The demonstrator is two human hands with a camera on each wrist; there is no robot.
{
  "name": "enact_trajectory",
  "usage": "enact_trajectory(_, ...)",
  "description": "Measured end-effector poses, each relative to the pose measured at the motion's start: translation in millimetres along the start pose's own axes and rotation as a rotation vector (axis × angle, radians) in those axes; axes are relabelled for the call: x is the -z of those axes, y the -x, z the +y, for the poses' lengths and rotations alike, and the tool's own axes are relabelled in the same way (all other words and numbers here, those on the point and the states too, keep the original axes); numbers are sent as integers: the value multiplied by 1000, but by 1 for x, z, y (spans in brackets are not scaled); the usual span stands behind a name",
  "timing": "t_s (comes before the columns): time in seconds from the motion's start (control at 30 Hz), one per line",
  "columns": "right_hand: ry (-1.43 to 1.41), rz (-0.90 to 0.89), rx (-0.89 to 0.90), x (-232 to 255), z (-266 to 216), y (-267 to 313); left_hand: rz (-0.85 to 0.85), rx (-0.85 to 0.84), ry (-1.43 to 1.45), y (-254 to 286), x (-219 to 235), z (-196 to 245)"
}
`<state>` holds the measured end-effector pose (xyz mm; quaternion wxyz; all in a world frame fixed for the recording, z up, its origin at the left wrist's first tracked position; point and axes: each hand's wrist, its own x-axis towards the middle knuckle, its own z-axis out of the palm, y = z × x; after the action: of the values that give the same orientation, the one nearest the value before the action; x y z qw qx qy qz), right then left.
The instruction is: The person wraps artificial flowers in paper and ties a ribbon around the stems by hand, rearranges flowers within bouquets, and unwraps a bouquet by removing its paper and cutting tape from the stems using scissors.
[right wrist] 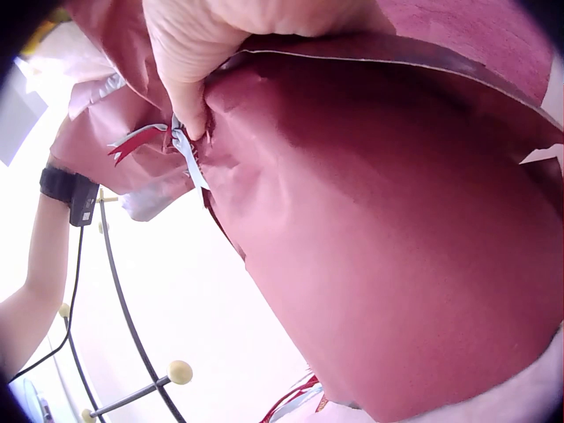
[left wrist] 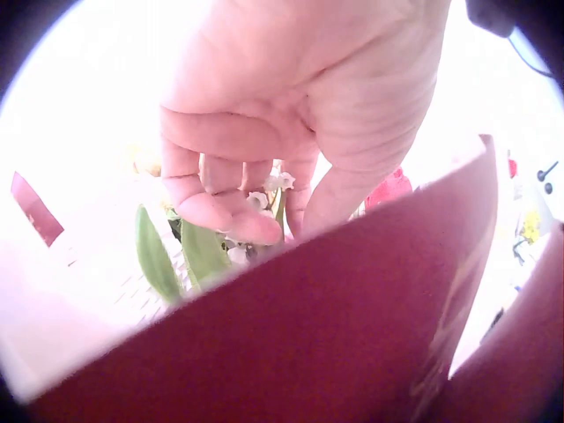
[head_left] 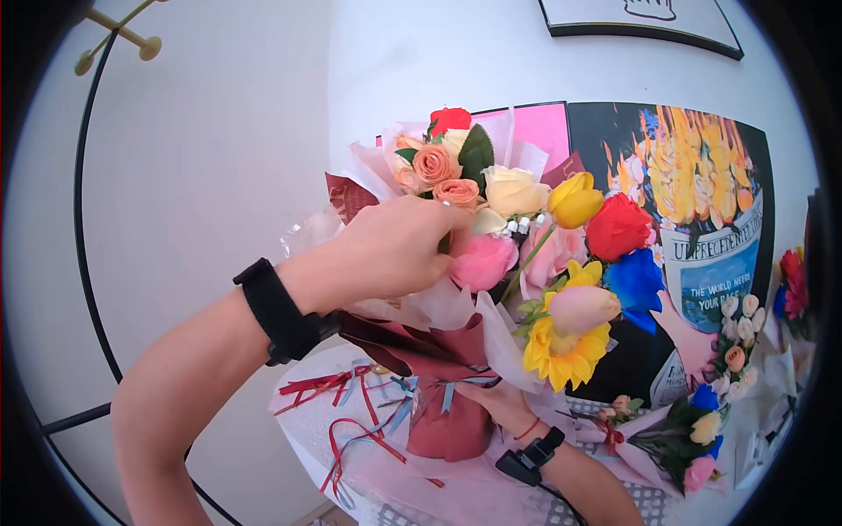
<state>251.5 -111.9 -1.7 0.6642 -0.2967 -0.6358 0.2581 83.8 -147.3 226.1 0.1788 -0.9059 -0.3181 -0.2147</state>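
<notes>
A large bouquet point(head_left: 452, 425) in dark pink wrapping paper stands on the table, tied at its neck with a light blue and red ribbon point(right wrist: 187, 159). My right hand point(head_left: 502, 406) grips that neck, thumb beside the ribbon. My left hand point(head_left: 386, 245) reaches in among the flowers from the left, fingers curled. In the left wrist view, its fingertips pinch at a sprig of small white bell flowers point(left wrist: 257, 201), partly hidden by the fingers. Around it are orange roses point(head_left: 436, 165), a cream rose point(head_left: 516, 190), a pink flower point(head_left: 484, 261), a yellow tulip point(head_left: 575, 200) and a sunflower point(head_left: 566, 351).
Loose red and blue ribbons point(head_left: 338, 438) lie on the white table point(head_left: 303, 373) at the left. A smaller bouquet point(head_left: 653, 456) lies at the right. Behind stands a dark poster point(head_left: 614, 140) with painted flowers. A coat stand point(head_left: 88, 263) rises at the far left.
</notes>
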Motion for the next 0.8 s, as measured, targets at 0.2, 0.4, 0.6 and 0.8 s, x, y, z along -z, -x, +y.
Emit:
enact_trajectory(0.2,-89,-77,-110,5,11,1,103,-5,126,-8,2,-8)
enact_trajectory(0.4,-112,-59,-164,3,5,1,-29,179,-267,-10,3,-1)
enact_trajectory(0.6,163,-81,-9,12,39,0,67,-111,-77,-35,-8,-7)
enact_trajectory(0.8,324,16,140,7,25,0,-202,-17,133,-36,-11,-5)
